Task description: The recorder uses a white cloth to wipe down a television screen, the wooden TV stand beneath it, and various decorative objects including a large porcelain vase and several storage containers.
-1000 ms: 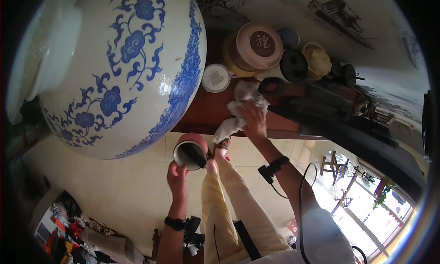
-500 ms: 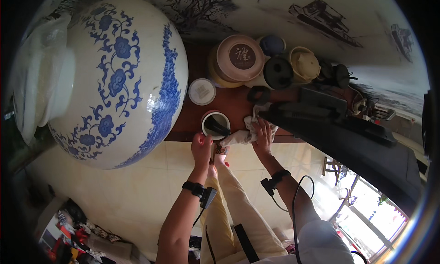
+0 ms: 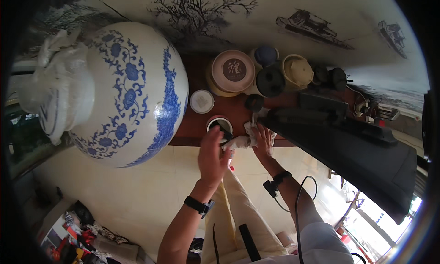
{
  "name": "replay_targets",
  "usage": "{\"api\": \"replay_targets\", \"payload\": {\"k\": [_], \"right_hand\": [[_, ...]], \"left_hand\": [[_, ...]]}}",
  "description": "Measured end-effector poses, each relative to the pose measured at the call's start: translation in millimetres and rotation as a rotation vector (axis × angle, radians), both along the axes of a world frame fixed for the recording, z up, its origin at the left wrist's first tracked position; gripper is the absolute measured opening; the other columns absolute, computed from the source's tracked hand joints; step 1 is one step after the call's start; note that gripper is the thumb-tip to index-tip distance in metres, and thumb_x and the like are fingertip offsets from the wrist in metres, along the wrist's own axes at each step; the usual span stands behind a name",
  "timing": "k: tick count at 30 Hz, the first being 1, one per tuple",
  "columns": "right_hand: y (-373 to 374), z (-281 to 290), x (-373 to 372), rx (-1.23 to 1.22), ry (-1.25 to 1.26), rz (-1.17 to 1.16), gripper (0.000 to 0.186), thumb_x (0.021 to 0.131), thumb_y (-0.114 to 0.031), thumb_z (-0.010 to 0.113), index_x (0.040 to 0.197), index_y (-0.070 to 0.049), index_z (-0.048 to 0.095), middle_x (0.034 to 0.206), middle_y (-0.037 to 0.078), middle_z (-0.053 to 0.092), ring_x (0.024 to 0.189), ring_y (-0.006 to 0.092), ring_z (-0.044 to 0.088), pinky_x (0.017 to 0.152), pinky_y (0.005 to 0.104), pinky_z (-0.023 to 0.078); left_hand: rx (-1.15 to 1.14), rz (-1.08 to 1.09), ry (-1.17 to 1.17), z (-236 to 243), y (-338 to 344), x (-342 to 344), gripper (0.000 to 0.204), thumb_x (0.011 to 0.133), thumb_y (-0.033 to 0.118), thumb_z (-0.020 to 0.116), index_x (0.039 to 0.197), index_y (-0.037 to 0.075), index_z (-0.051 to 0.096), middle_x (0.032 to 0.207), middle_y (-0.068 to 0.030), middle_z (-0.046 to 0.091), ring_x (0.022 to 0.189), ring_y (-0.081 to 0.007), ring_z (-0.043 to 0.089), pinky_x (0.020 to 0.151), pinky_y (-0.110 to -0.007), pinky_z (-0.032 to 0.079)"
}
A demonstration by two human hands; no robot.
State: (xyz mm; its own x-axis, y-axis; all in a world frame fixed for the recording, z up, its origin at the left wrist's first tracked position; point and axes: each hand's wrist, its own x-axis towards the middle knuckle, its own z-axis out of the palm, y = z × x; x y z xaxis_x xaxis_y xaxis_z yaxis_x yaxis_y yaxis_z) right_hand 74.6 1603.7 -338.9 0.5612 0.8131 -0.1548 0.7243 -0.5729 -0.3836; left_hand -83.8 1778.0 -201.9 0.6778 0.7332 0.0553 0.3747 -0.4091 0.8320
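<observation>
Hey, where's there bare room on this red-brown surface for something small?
Bare patches of the red-brown surface lie between the round white object, black ring and cup, and between the cup and big jar. It's crowded along the back, where the pink-topped canister, black-topped vessel and cream pot stand close, and near the right hand on the cloth.

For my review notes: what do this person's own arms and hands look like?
The left forearm and right forearm are bare; left grip and right grip are gloveless. The left wrist strap and right wrist strap are black, each with a small dark device. A black cable loops along the right forearm, where a pale sleeve shows.
</observation>
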Motion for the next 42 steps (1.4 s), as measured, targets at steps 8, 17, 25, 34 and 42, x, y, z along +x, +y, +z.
{"api": "replay_targets", "payload": {"k": [8, 17, 25, 34, 42], "right_hand": [[15, 26, -10, -0.203, 0.055, 0.04, 0.077, 0.059, -0.01, 0.071, 0.13, -0.018, 0.044, 0.141, 0.009, 0.034, 0.119, 0.0344, 0.042, 0.098, 0.0504, 0.035], [9, 30, 2, -0.196, 0.114, 0.068, 0.077, 0.063, -0.009, 0.07, 0.134, -0.017, 0.04, 0.142, 0.013, 0.034, 0.124, 0.0349, 0.042, 0.093, 0.0459, 0.045], [20, 49, -4, -0.191, 0.143, 0.045, 0.079, 0.064, -0.009, 0.07, 0.136, -0.017, 0.037, 0.14, 0.015, 0.037, 0.12, 0.0365, 0.045, 0.091, 0.0447, 0.047], [75, 104, -18, 0.225, 0.215, 0.012, 0.056, 0.072, -0.005, 0.065, 0.125, -0.005, 0.049, 0.129, 0.019, 0.048, 0.111, 0.035, 0.052, 0.086, 0.0428, 0.049], [176, 84, -22, 0.741, 1.258, -0.853, 0.044, 0.085, -0.018, 0.065, 0.121, 0.002, 0.049, 0.112, 0.01, 0.059, 0.105, 0.0212, 0.057, 0.09, 0.0328, 0.044]], "left_hand": [[0.404, 0.0, 0.104, 75, 109, 114, 0.097, 0.06, 0.016, 0.08, 0.141, 0.01, 0.027, 0.139, -0.0262, 0.03, 0.128, -0.0436, 0.03, 0.1, -0.048, 0.036], [0.134, 0.103, -0.079, 69, 128, 124, 0.094, 0.053, 0.018, 0.08, 0.136, 0.008, 0.037, 0.124, -0.0215, 0.041, 0.113, -0.0399, 0.041, 0.093, -0.046, 0.04], [-0.218, 0.158, -0.26, 73, 136, 117, 0.089, 0.055, 0.015, 0.079, 0.134, 0.006, 0.039, 0.118, -0.0191, 0.044, 0.11, -0.0345, 0.046, 0.094, -0.041, 0.04], [0.233, 0.092, -0.088, 99, 144, 112, 0.088, 0.055, 0.013, 0.08, 0.133, 0.005, 0.039, 0.119, -0.0198, 0.045, 0.11, -0.0353, 0.046, 0.093, -0.043, 0.04], [0.03, 0.091, -0.144, 124, 153, 110, 0.086, 0.056, 0.015, 0.08, 0.132, 0.004, 0.039, 0.122, -0.0198, 0.044, 0.115, -0.0362, 0.044, 0.096, -0.043, 0.038]]}}
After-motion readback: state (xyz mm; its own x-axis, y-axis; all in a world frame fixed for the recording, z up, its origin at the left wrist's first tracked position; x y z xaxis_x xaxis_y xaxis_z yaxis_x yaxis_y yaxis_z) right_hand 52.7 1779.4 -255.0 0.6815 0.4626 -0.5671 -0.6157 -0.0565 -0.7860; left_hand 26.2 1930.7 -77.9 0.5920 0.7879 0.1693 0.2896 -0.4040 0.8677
